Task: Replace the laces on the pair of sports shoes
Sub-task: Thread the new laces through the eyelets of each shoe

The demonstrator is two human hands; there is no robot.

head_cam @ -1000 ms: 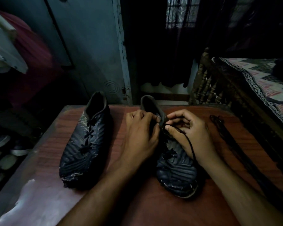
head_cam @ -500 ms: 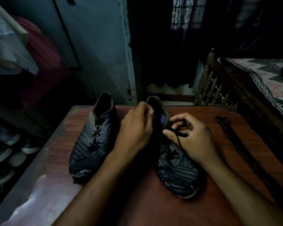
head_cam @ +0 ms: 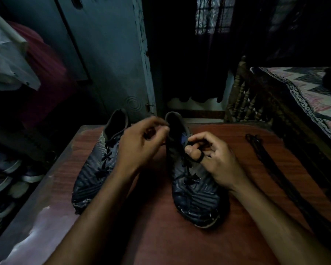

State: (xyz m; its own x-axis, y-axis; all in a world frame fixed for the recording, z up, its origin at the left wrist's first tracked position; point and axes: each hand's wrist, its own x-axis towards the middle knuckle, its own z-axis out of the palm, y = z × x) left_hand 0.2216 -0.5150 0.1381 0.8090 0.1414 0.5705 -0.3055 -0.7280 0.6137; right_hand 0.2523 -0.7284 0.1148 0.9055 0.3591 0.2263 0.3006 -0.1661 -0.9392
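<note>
Shoes sit side by side on the reddish wooden counter [head_cam: 227, 236] in the head view, toes toward the camera and heel openings toward the far edge. The left shoe [head_cam: 96, 175] lies untouched, its dark lace threaded through the eyelets. The right shoe [head_cam: 195, 196] is under both hands. The left hand [head_cam: 141, 148] hovers between the two shoes at the collar of the right one, fingers curled with the tips pinched together; a thin dark strand seems to run from them to the shoe, though the dim light and blur make it hard to be sure. The left forearm crosses in front of the gap between the shoes and hides part of the left shoe's inner side. The right hand [head_cam: 216, 159] rests over the upper eyelets of the right shoe, and a loop of the black lace [head_cam: 198, 159] is wrapped round a bent finger and gripped there; this hand covers the outer side of the tongue area. A spare pair of dark laces [head_cam: 266, 159] lies stretched along the counter's right side, well apart from the shoes. Beyond the counter stand a grey-blue door [head_cam: 111, 64] and a dark curtain [head_cam: 189, 64]. A bed with a patterned cover [head_cam: 313, 92] is at right, behind a turned wooden rail. More shoes [head_cam: 6, 180] are stacked low at left.
</note>
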